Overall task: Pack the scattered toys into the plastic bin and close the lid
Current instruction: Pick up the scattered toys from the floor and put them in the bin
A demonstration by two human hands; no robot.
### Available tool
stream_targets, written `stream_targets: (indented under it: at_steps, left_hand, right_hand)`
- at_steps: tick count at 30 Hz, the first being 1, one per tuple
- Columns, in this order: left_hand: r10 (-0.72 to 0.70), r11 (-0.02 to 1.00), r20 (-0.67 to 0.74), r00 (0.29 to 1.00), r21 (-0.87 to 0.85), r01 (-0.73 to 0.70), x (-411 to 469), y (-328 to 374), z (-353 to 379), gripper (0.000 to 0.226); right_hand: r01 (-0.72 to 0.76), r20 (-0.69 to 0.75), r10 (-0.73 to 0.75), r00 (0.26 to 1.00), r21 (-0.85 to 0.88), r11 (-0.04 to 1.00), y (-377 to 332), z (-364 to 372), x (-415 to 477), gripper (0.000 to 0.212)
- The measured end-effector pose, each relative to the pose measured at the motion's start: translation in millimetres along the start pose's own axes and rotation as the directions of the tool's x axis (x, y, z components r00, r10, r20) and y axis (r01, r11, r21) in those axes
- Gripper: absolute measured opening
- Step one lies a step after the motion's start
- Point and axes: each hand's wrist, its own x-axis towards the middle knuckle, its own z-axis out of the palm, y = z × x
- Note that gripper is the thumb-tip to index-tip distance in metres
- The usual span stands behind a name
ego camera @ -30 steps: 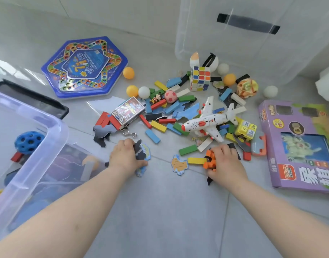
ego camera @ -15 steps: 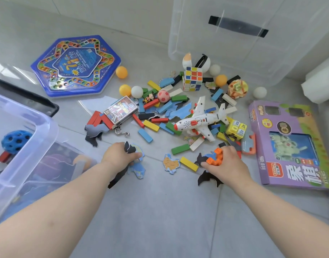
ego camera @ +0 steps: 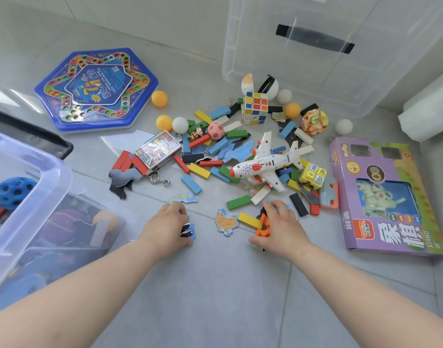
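Note:
Toys lie scattered on the grey floor: coloured wooden blocks, a white toy plane (ego camera: 263, 165), a puzzle cube (ego camera: 255, 107), several small balls and flat map puzzle pieces. My left hand (ego camera: 166, 224) grips dark and blue puzzle pieces (ego camera: 187, 231) near the middle. My right hand (ego camera: 280, 227) holds an orange piece (ego camera: 263, 226) with dark pieces beneath it, beside a yellow block (ego camera: 249, 219). Between the hands lies an orange-and-blue map piece (ego camera: 226, 222). The clear plastic bin (ego camera: 52, 177) stands at the left, with a blue holed ball (ego camera: 13, 189) and other toys inside.
A blue hexagonal game board (ego camera: 97, 89) lies at the back left. A purple chess box (ego camera: 383, 194) lies at the right. A clear lid or second bin (ego camera: 315, 79) leans at the back. A card box (ego camera: 158, 152) sits among red blocks.
Both hands have gathered puzzle pieces and drawn back slightly toward me. The left hand's pieces are bunched tighter in its grip; the right hand keeps the orange piece.

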Motion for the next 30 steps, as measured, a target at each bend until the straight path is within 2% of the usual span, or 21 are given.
stream_targets:
  at_steps: [7, 10, 12, 13, 15, 18, 21, 23, 26, 28, 30]
  left_hand:
    - [-0.162, 0.975, 0.006, 0.987, -0.155, 0.161, 3.3, -1.5, -5.9, 0.045]
    - [-0.176, 0.918, 0.018, 0.984, -0.359, 0.171, 1.2, -1.4, -11.3, 0.045]
    - [-0.210, 0.857, -0.018, 0.978, -0.485, 0.175, -1.2, 2.2, -24.2, 0.044]
    - [-0.227, 0.835, -0.052, 0.973, -0.524, 0.167, -3.4, 5.7, -35.7, 0.044]
    - [-0.234, 0.806, -0.160, 0.959, -0.584, 0.099, -12.9, 15.2, -68.1, 0.039]
    - [-0.130, 0.775, -0.316, 0.940, -0.624, -0.103, -39.5, 29.0, -120.5, 0.022]
    - [-0.087, 0.769, -0.482, 0.872, -0.589, -0.249, -79.2, 18.7, -161.7, 0.026]
    - [-0.146, 0.705, -0.572, 0.807, -0.632, -0.320, -108.4, -4.0, -181.3, 0.027]
    - [-0.313, 0.574, -0.636, 0.705, -0.718, -0.393, -143.7, -60.2, -189.1, 0.028]
    - [-0.448, 0.512, -0.611, 0.653, -0.774, -0.373, -164.1, -105.9, -183.7, 0.028]
    - [-0.572, 0.475, -0.567, 0.593, -0.818, -0.324, -181.1, -144.9, -172.5, 0.032]
  right_hand:
    - [-0.033, -0.137, 0.052, 0.989, 0.134, 0.990, 0.6, -2.1, -1.0, 0.064]
    - [-0.099, -0.147, 0.140, 0.979, 0.254, 0.962, 0.8, -6.9, -2.6, 0.060]
    - [-0.134, -0.111, 0.180, 0.977, 0.331, 0.934, 1.5, -10.2, -2.5, 0.041]
    - [-0.144, -0.101, 0.191, 0.976, 0.355, 0.923, 1.9, -11.2, -3.2, 0.030]
    - [-0.142, -0.094, 0.181, 0.979, 0.323, 0.936, 0.3, -12.1, -5.2, 0.020]
    - [-0.090, -0.108, 0.127, 0.986, 0.298, 0.950, -9.0, -17.3, -9.2, 0.014]
    - [0.006, -0.161, 0.054, 0.986, 0.354, 0.935, -32.1, -33.5, -16.5, 0.013]
    - [0.082, -0.201, 0.002, 0.980, 0.411, 0.908, -52.0, -47.6, -22.7, 0.012]
    - [0.196, -0.258, -0.081, 0.963, 0.462, 0.865, -87.6, -72.5, -37.1, 0.010]
    - [0.285, -0.301, -0.132, 0.945, 0.553, 0.783, -116.1, -89.9, -48.2, 0.014]
    - [0.389, -0.334, -0.212, 0.919, 0.671, 0.631, -154.9, -107.5, -58.5, 0.015]
